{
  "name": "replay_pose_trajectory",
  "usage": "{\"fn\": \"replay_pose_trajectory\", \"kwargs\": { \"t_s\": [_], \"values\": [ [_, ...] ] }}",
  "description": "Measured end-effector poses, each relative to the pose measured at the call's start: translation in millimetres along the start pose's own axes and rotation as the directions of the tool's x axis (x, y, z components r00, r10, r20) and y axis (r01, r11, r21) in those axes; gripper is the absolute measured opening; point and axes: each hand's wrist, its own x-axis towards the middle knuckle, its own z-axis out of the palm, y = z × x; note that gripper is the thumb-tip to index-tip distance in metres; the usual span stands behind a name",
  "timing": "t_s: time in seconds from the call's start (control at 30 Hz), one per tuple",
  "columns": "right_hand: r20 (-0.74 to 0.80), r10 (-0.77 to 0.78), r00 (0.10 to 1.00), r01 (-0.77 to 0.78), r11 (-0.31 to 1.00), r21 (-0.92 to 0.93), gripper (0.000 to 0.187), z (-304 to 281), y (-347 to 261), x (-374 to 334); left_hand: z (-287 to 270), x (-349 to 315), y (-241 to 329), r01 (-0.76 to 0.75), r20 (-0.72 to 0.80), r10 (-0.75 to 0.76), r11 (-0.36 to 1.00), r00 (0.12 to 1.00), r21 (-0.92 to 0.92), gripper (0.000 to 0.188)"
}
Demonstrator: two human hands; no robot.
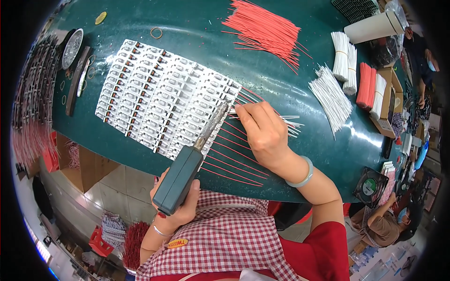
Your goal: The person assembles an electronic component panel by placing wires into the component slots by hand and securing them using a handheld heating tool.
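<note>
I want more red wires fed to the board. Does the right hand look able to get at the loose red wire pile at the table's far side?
Probably yes. The right hand holds only thin white wires, and bare table lies between it and the red wire pile; it would need a forward stretch.

Table: a dark green glossy top (197,28) that fills most of the view, its near edge curved by the lens.
Light: bright overhead glare reflects in streaks on the green surface.
Floor: pale tiles (119,180) show below the table edge at lower left.
Storage: a brown cardboard box (91,168) stands under the table.
Right side: a crowded area, perhaps more workbenches, too warped to tell.
</note>
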Motion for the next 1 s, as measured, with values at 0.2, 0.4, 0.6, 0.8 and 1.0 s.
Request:
{"fn": "replay_pose_trajectory", "kwargs": {
  "t_s": [0.2, 0.4, 0.6, 0.8, 1.0],
  "values": [
    [-0.031, 0.031, 0.999, -0.030, 0.999, 0.031, 0.035, -3.4, -3.2, 0.8, -1.7, -2.1, 0.5, -0.059, -0.005, 0.059, 0.997, 0.998, 0.041, 0.025],
    [-0.044, 0.009, 0.999, -0.005, 0.996, 0.087, 0.039, -4.4, -9.7, -1.0, -2.5, -11.6, 1.2, 0.020, 0.007, -0.021, 0.997, 1.000, 0.080, 0.022],
    [-0.020, 0.008, 1.000, -0.006, 0.998, 0.065, 0.038, -2.1, -10.0, -2.7, -7.4, -1.6, 14.0, 0.053, 0.101, -0.062, 0.994, 0.993, 0.091, 0.020],
    [0.012, -0.013, 1.000, 0.012, 0.999, 0.031, 0.035, -1.7, -8.3, -3.8, -6.9, 6.3, 20.8, 0.079, 0.103, -0.085, 0.995, 0.991, 0.055, 0.020],
    [0.019, -0.039, 0.999, 0.039, 0.999, 0.018, 0.034, -1.1, -6.8, -3.7, -9.0, -3.6, 15.4, 0.088, 0.131, -0.099, 0.992, 0.986, 0.088, 0.021]
  ]
}}
